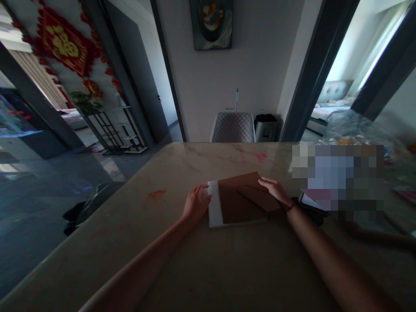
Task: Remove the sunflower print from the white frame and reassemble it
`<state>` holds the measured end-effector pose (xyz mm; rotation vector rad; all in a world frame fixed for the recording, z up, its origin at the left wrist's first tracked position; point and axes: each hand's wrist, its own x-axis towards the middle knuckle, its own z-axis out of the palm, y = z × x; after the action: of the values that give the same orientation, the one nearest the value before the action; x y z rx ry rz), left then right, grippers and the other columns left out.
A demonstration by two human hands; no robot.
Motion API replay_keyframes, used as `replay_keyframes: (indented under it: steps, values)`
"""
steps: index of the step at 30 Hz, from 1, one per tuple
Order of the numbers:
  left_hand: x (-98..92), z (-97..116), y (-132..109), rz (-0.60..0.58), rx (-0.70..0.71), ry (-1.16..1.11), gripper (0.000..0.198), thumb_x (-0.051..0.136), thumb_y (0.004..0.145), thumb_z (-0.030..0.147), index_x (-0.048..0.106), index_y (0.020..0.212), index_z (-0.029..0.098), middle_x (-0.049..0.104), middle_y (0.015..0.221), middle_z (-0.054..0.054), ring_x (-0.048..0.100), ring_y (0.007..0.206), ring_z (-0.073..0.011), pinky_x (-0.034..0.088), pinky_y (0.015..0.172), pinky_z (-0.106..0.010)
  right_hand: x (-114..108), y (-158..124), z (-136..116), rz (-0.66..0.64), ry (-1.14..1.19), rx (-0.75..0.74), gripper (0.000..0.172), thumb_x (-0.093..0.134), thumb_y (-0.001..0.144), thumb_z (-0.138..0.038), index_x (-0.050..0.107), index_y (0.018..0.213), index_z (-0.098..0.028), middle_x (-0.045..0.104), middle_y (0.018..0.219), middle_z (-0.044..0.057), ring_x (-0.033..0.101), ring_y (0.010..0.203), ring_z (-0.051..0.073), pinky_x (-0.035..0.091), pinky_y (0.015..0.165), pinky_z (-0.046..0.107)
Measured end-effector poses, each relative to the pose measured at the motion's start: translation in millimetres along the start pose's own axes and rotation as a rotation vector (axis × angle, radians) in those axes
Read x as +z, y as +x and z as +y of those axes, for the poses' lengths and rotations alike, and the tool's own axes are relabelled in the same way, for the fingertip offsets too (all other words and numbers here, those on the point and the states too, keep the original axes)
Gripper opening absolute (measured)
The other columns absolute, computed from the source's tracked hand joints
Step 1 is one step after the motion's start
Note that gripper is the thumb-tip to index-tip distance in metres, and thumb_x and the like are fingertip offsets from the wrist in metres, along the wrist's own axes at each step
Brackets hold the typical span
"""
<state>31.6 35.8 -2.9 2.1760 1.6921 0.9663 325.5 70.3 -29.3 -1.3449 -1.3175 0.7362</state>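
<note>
A brown envelope [237, 203] lies on a white sheet or pad [214, 210] in the middle of a beige marble table [201, 268]. Its flap [256, 197] is folded over at the right. My left hand [196, 203] rests at the white sheet's left edge, fingers loosely curled against it. My right hand [275, 190] lies flat on the envelope's upper right corner, fingers stretched out over the flap.
A dark object [312, 208] lies just right of my right wrist, beside a blurred-out area. A grey quilted chair [232, 127] stands at the table's far end with a bin [266, 127] next to it. Clutter covers the table's far right. Doorways open left and right.
</note>
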Motion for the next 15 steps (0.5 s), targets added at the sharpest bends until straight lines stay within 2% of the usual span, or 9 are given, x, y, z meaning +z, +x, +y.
replay_keyframes:
  steps: [6, 12, 15]
  values:
    - [-2.2, 9, -3, -0.042, 0.037, 0.133, 0.026, 0.045, 0.081, 0.02, 0.054, 0.105, 0.018, 0.064, 0.091, -0.005, 0.058, 0.087, -0.0185, 0.042, 0.083, -0.031, 13, -5, -9, -0.089, -0.088, 0.062, 0.037, 0.057, 0.066, -0.039, 0.068, 0.092, -0.014, 0.067, 0.101, 0.008, 0.057, 0.103, 0.026, 0.041, 0.091, 0.038]
    - [-2.7, 13, -4, -0.075, 0.038, 0.207, 0.026, 0.043, 0.082, 0.018, 0.056, 0.105, 0.019, 0.062, 0.076, -0.003, 0.058, 0.079, -0.0175, 0.042, 0.075, -0.028, 24, -8, -13, -0.156, -0.157, 0.044, 0.038, 0.049, 0.071, -0.04, 0.068, 0.089, -0.012, 0.07, 0.088, 0.006, 0.061, 0.089, 0.025, 0.044, 0.081, 0.036]
    - [-1.5, 13, -4, -0.088, 0.059, 0.259, 0.028, 0.043, 0.082, 0.017, 0.055, 0.107, 0.02, 0.062, 0.075, -0.002, 0.058, 0.076, -0.0169, 0.042, 0.074, -0.028, 22, -6, -15, -0.179, -0.145, 0.087, 0.036, 0.052, 0.07, -0.037, 0.068, 0.092, -0.013, 0.07, 0.091, 0.006, 0.06, 0.092, 0.025, 0.044, 0.083, 0.036]
